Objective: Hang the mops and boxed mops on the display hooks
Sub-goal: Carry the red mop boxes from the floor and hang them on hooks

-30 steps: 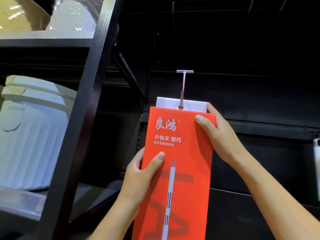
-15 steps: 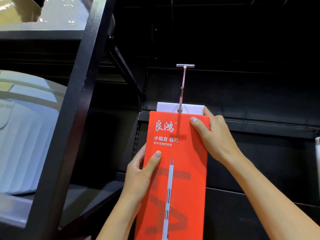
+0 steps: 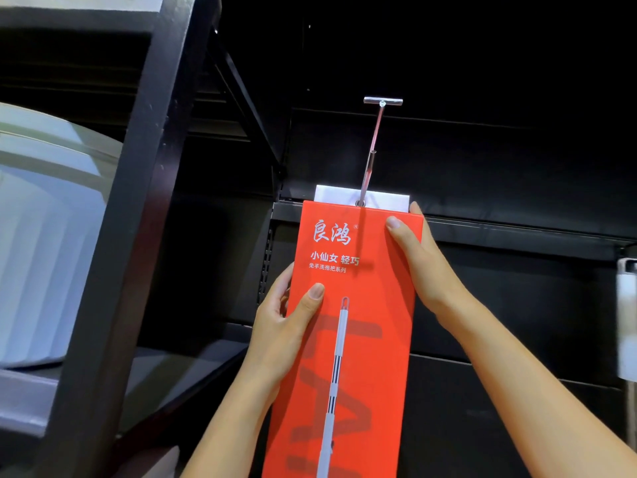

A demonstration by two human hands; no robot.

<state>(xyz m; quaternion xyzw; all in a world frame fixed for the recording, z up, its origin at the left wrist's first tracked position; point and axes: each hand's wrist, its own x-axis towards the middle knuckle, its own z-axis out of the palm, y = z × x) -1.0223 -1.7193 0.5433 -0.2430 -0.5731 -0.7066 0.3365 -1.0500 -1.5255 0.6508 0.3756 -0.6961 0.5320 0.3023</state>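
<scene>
Overhead, left hand (image 3: 282,326) and right hand (image 3: 424,270) grip red mop box (image 3: 379,305); white tab (image 3: 331,194) on hook (image 3: 372,150).

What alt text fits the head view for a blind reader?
The left hand and right hand hold a red mop box, its white tab on a display hook. The left grips the left edge, the right the upper right corner.

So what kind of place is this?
Probably a shop's cleaning-goods aisle: a long red cardboard mop box with printed branding is on a shiny metal display hook, beside a black metal shelf rack holding a pale ribbed plastic tub.
</scene>
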